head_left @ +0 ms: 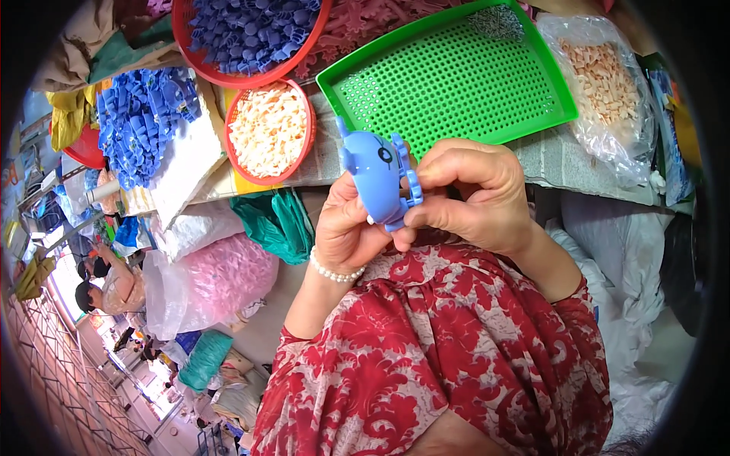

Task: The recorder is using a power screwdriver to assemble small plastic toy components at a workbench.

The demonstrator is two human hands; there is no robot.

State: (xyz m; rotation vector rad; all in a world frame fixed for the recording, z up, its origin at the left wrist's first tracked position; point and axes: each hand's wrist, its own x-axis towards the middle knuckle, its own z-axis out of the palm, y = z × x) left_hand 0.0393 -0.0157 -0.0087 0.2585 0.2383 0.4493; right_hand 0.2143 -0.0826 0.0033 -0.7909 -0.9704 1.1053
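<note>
A glossy blue plastic toy animal [372,176], with a black-outlined eye and small pointed bumps, is held up in front of my chest. My left hand [340,228], with a white bead bracelet at the wrist, is closed around its left and lower side. From the other side, my right hand [483,194] pinches the knobby blue edge piece [412,182] of the toy between thumb and fingers. The fingertips partly hide that piece, so I cannot tell whether it is attached or separate.
Beyond my hands lies a green perforated tray [449,83] with small metal pieces in its far corner. Red baskets hold blue parts [251,34] and cream pieces [270,131]. Blue parts [141,121] are piled at left; a clear bag [608,91] lies at right.
</note>
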